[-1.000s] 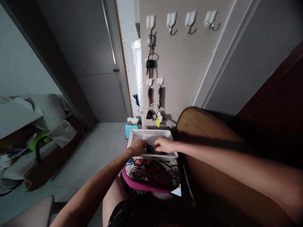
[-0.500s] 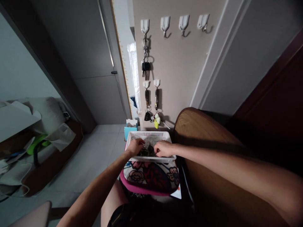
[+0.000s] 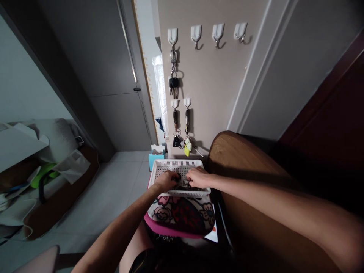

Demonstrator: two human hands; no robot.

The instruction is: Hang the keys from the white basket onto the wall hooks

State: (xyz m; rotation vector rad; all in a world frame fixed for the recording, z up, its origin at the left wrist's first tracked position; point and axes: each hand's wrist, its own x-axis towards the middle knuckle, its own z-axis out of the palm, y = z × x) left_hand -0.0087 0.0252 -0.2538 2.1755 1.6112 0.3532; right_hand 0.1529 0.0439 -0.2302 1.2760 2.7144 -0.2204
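A white perforated basket (image 3: 170, 165) rests on a floral cushion with a pink rim (image 3: 182, 218). Both my hands reach into the basket. My left hand (image 3: 165, 179) has its fingers curled on a small dark object (image 3: 178, 176) in the basket. My right hand (image 3: 197, 177) lies beside it with fingers bent down onto dark items (image 3: 184, 186); what it holds is hidden. On the wall above, key bunches hang from white hooks: one bunch of black keys (image 3: 173, 82) on the upper row, two key fobs (image 3: 182, 141) on the lower pair.
Three bare hooks (image 3: 217, 32) sit on the beige wall panel. A rounded wooden tabletop (image 3: 236, 151) lies to the right. A blue tissue box (image 3: 156, 154) stands on the floor behind the basket. At left are a grey door (image 3: 113, 83) and cluttered furniture (image 3: 42, 167).
The view shifted slightly down and right. My hands stayed in the basket, fingers shuffling among the dark items; the left hand moved a little toward the right hand.
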